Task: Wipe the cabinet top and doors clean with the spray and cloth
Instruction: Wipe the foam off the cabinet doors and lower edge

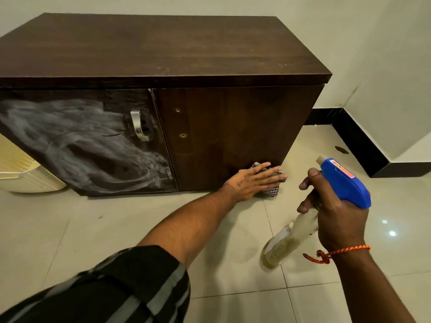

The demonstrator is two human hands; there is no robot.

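A low dark wooden cabinet [163, 50] stands against the wall. Its left door [77, 145] is smeared with white streaks and has a metal handle [137, 125]. The right door [224, 131] looks dark and even. My left hand [251, 180] presses a checked cloth [271, 191] flat against the bottom right corner of the right door, fingers straight. My right hand [335, 220] grips a spray bottle [291, 241] by its blue trigger head [345, 183], held above the floor to the right of the cabinet.
A cream perforated plastic basket [21, 169] sits on the floor at the left by the cabinet. Pale tiled floor [116, 229] spreads in front. A white wall with black skirting [363, 145] juts out on the right.
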